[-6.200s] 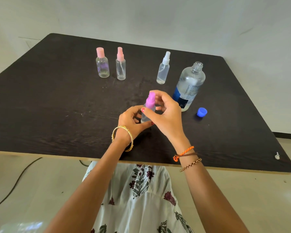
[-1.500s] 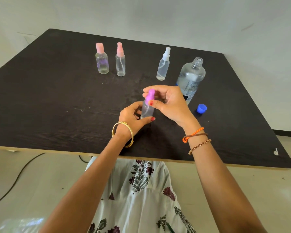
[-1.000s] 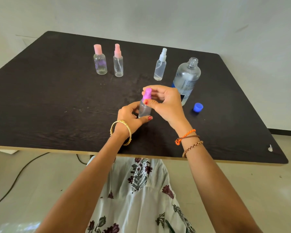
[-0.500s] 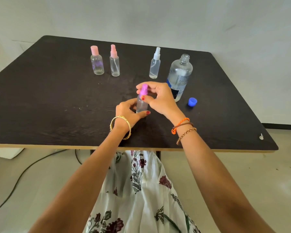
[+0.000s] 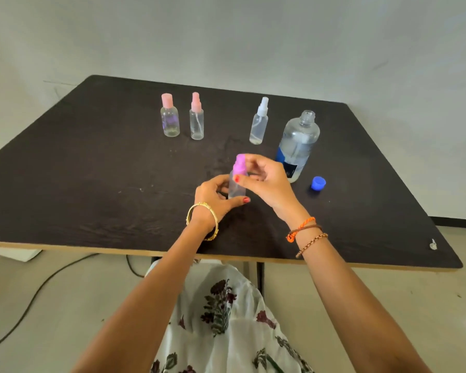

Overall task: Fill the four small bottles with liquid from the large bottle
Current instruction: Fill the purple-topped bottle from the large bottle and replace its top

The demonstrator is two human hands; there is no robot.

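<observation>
While the left hand (image 5: 213,196) curls round the clear body of a small plastic spray bottle with a purple top (image 5: 237,181), the right hand (image 5: 264,181) pinches that purple top between thumb and fingertips. Bottle upright, near the middle of the dark wood-grain table (image 5: 92,170); whether its base touches the surface cannot be told. Just right of the hands stands a large clear plastic bottle with a blue label (image 5: 297,142), neck uncapped, partly filled. Its round blue cap (image 5: 318,183) lies on the table to the right, apart from it. Farther back, a row: small clear bottle with a pink flat cap (image 5: 169,117), clear spray bottle with a pink nozzle (image 5: 196,118) just beside it, and clear spray bottle with a white nozzle (image 5: 260,122) nearer the large bottle. Gold bangle (image 5: 203,220) on left wrist.
</observation>
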